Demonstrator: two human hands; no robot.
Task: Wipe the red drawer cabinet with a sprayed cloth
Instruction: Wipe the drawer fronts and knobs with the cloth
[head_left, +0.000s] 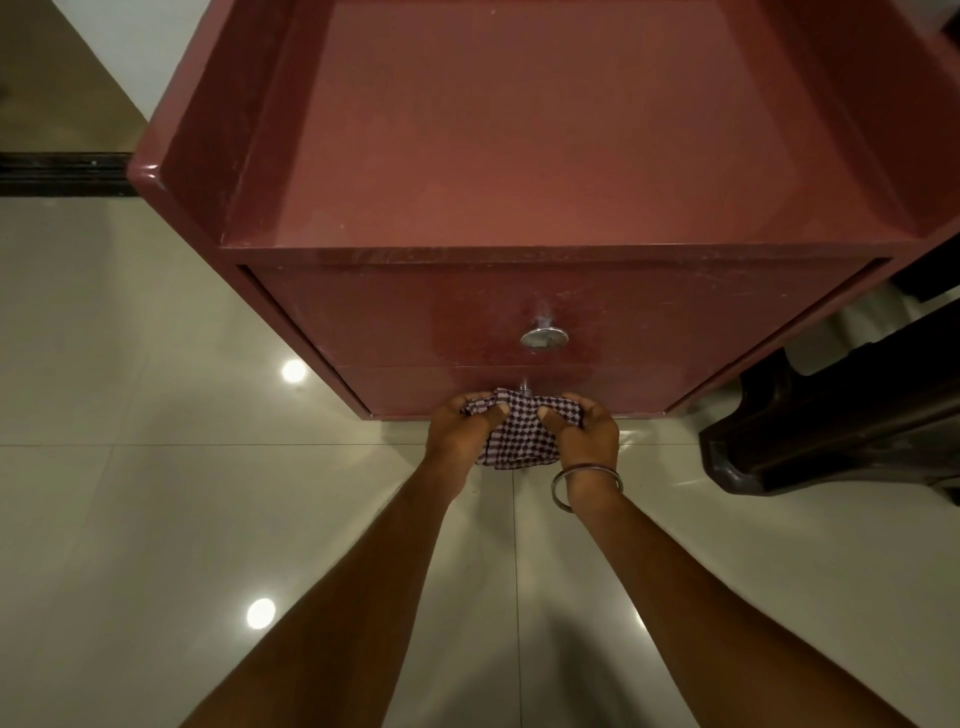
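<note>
Hands: as my arms reach down, my left hand (457, 431) and right hand (584, 431) each pinch the checked cloth (517, 436) between curled fingers.
Cabinet: the red drawer cabinet (519, 182) stands just beyond my knuckles.
Knob: the lower knob (525, 388) peeks above the cloth.

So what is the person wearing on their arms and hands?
Both arms are bare as far as the picture shows, with no sleeves and no gloves. The left hand wears nothing that shows. Just behind the right hand, a thin, round, silver metal bangle hangs loosely around the wrist. No rings or watch show.
</note>
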